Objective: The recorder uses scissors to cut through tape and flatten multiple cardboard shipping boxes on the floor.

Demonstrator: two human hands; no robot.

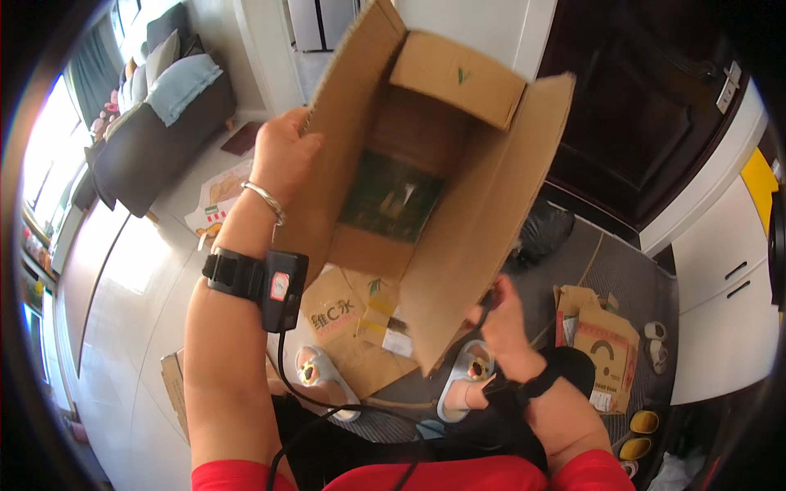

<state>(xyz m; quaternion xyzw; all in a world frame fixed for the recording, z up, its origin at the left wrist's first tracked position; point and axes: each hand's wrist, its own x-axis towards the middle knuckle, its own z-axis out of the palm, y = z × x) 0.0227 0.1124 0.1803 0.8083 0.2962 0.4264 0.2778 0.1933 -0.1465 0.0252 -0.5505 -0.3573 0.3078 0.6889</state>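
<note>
Left hand (282, 155) grips the far-left flap of a big brown cardboard box (483, 221); right hand (499, 315) pinches its near-right edge, fingers closed, so it's held up w/ the open end facing the person. Inside, a dark green sheet (391, 199), prob. a card. Flattened boxes (352, 327) on the floor below.

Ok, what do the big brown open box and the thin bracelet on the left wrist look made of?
Big brown open box: matte corrugated cardboard, judging by its raw folded flaps. Thin bracelet: probably polished silver-coloured metal, since it glints; the exact metal is unclear.
</note>
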